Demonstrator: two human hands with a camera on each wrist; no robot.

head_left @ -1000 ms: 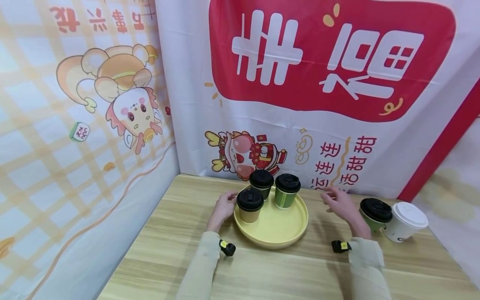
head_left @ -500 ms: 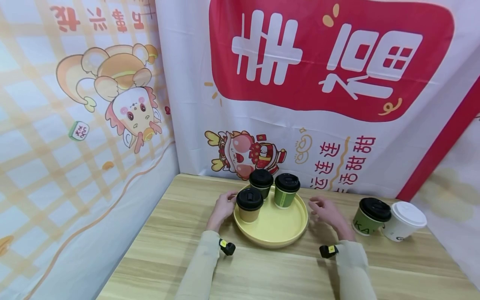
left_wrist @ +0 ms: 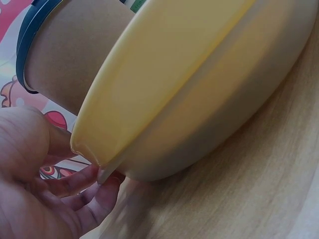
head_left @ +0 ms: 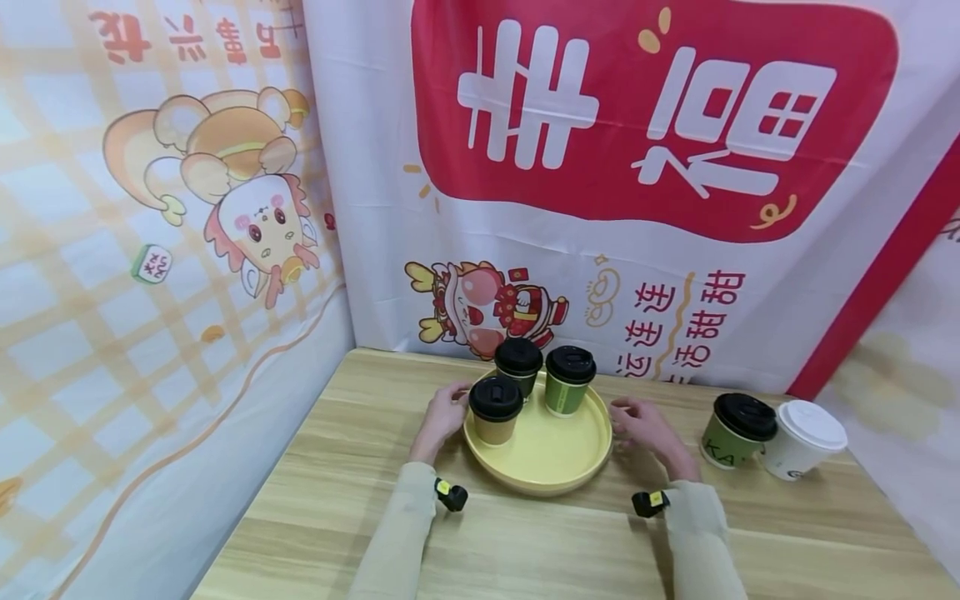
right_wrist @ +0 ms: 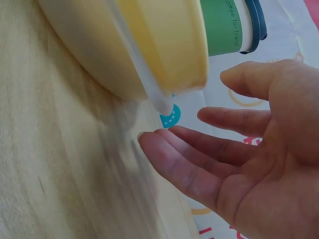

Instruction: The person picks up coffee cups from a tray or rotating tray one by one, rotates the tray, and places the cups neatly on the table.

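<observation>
A round yellow tray (head_left: 558, 454) stands on the table, carrying three lidded paper coffee cups: a brown one (head_left: 495, 429) at the left, a dark one (head_left: 517, 382) behind it and a green one (head_left: 566, 396) at the back. My left hand (head_left: 442, 417) is at the tray's left side; in the left wrist view its fingers (left_wrist: 102, 199) curl under the small lip on the rim, thumb above. Across from it my right hand (head_left: 645, 425) is beside the right rim. The right wrist view shows its fingers (right_wrist: 184, 169) spread and apart from the tray's lip (right_wrist: 162, 102).
To the right on the wooden table (head_left: 525, 550) stand a green cup with a black lid (head_left: 731, 442) and a white cup with a white lid (head_left: 798, 446), side by side. A printed cloth (head_left: 360, 208) hangs behind the table, with another at the left.
My right hand has moved left, from near the green cup on the table to beside the tray's right rim. The left hand stays at the tray's left rim.
</observation>
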